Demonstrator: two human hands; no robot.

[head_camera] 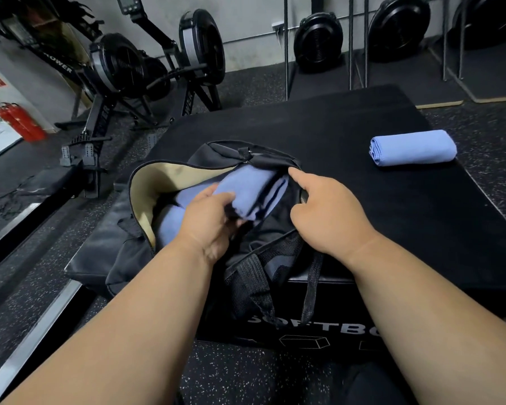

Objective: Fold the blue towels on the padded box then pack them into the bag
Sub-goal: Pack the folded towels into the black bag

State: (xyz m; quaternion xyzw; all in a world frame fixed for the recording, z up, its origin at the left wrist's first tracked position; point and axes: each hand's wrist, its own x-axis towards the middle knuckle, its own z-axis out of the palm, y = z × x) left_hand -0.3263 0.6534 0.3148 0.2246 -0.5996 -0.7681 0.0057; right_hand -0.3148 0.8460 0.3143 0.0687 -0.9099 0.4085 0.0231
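Left hand [209,220] grips folded towel [247,191] at bag [146,182] mouth, long axis pointing in; right hand [323,211] holds rim open (index extended). 1 folded towel [412,147] waits far right on box [348,127], nearer right hand.

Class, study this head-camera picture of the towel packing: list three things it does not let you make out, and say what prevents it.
1. How many towels lie in the black duffel bag: the left hand and the folded blue towel it grips cover the opening.
2. The right hand fingertips: curled out of sight at the bag's rim.
3. The white lettering on the black padded box: straps and the right forearm cover it.
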